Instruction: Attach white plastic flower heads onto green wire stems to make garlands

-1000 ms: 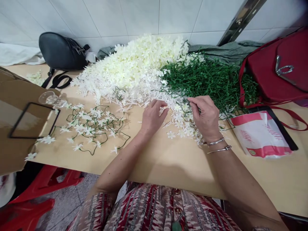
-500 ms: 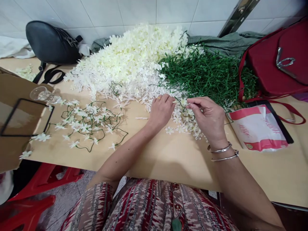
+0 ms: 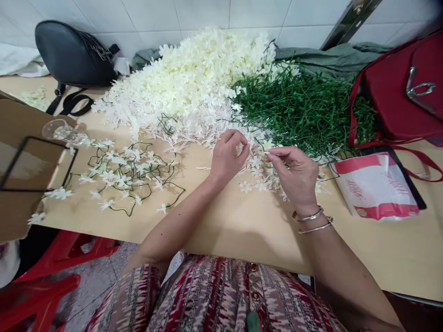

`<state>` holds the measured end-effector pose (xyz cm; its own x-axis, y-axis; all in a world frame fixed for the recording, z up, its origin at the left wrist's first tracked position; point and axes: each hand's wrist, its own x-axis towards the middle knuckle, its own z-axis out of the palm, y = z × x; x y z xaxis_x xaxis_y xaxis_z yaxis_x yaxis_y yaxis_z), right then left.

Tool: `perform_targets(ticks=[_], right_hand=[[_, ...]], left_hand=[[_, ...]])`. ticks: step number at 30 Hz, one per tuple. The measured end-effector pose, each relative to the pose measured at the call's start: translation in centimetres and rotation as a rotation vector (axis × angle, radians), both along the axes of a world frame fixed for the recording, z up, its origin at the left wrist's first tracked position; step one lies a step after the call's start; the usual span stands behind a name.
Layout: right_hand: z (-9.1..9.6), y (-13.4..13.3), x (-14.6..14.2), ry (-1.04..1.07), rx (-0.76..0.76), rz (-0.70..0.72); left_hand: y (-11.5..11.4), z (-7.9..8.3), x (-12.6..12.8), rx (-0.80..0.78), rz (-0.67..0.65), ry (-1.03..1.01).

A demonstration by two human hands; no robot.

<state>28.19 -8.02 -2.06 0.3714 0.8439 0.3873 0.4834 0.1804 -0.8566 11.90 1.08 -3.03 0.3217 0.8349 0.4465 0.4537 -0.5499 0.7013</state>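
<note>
1. Above a tan tabletop [image 3: 242, 226], a person wearing a patterned top [image 3: 221, 290] is working with both bare hands over loose artificial flowers and stems.
2. The right hand [image 3: 294, 173], two silvery bangles [image 3: 313, 221] circling its wrist, is pinching narrowly, thumb and forefinger holding a small pale piece [image 3: 266, 156] too tiny to identify. Just beyond the fingertips, a white blossom [image 3: 267, 146] is showing.
3. The left hand [image 3: 227, 156] is curling its fingers with the thumb near them, hovering at the front edge of the white flower pile [image 3: 204, 78]; whether it is gripping anything, one cannot tell.
4. That pile is sloping up toward the tiled wall [image 3: 204, 14], while a mass of green stems [image 3: 304, 106] is lying against its right side.
5. At left, white flowers on green stems [image 3: 126, 170] are spreading in a loose tangle, a clear plastic cup [image 3: 62, 131] lying tipped just behind them, near a cardboard box [image 3: 34, 161].
6. A black bag [image 3: 72, 53] is sitting behind the cup; a red bag [image 3: 398, 87] and a pink-and-white packet [image 3: 377, 184] are resting at right.
</note>
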Motion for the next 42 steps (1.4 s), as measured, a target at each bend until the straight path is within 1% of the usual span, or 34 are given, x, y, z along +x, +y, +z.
perform_targets(ticks=[1,2,5,6,8,10,13,17,20,27,30,32,34,38,42], right_hand=[[0.0,0.0,-0.2,0.011,0.021,0.007],[0.0,0.0,-0.4,0.013,0.050,0.015],[0.3,0.0,-1.0,-0.037,0.132,0.015],[0.4,0.0,-1.3,-0.063,0.144,0.013],[0.6,-0.1,-1.7,-0.100,0.145,0.012],[0.6,-0.2,-2.0,-0.110,0.136,0.018],[0.6,-0.3,-2.3,-0.119,0.125,0.014],[0.4,-0.3,-2.4,-0.147,0.128,0.012],[0.4,-0.3,-2.3,-0.154,0.132,0.009],[0.4,-0.5,-2.3,-0.103,0.113,-0.002],[-0.1,-0.5,-2.4,-0.049,0.107,0.032],[-0.4,-0.4,-2.2,-0.022,0.114,0.048],[-0.8,-0.3,-2.0,-0.016,0.123,0.034],[-1.4,-0.1,-1.3,-0.015,0.133,-0.015],[-2.1,-0.1,-1.0,-0.004,0.114,-0.017]], left_hand=[[-0.3,-0.1,-0.3,-0.077,-0.015,-0.117],[-0.6,-0.2,-0.6,-0.186,-0.030,-0.231],[-1.7,-1.0,-0.7,-0.549,-0.059,-0.520],[-2.0,-1.3,-0.7,-0.627,-0.067,-0.590],[-2.5,-1.9,-0.5,-0.700,-0.072,-0.688],[-2.7,-2.1,-0.3,-0.708,-0.058,-0.730],[-3.0,-2.2,-0.2,-0.700,-0.041,-0.707],[-3.2,-2.0,-0.3,-0.688,-0.084,-0.647],[-3.3,-1.7,-0.4,-0.637,-0.096,-0.613],[-3.5,-1.2,-0.8,-0.510,-0.051,-0.547],[-3.5,-1.4,-0.8,-0.486,-0.065,-0.523],[-3.5,-1.4,-0.8,-0.504,-0.076,-0.505],[-3.4,-1.4,-0.9,-0.497,-0.061,-0.486],[-3.3,-1.1,-0.9,-0.394,-0.012,-0.455],[-3.4,-0.5,-1.0,-0.461,-0.045,-0.488]])
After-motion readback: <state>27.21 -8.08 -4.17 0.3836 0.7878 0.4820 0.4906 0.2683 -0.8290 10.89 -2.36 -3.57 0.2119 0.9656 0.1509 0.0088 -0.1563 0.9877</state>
